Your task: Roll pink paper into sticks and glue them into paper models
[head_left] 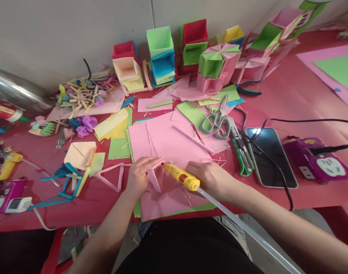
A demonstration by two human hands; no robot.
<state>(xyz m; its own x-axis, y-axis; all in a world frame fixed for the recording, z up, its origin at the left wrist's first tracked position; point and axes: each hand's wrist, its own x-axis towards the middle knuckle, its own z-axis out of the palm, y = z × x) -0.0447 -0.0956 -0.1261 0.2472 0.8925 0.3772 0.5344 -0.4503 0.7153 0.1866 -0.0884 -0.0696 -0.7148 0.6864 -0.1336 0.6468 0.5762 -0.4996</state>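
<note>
My left hand is closed on a small folded pink paper piece, held over the middle of the work area. In my right hand is a yellow glue gun, with a long clear glue stick trailing out of its back end. The gun's nozzle is at the upper edge of the folded piece; whether it touches, I cannot tell. Beneath both hands lies a stack of pink paper sheets, with green sheets showing at its edges. Pink paper strips stand folded left of my left hand.
Scissors, a green box cutter, a phone and a purple power socket with cables lie to the right. Folded paper boxes line the wall. Craft sticks and a second glue gun are on the left.
</note>
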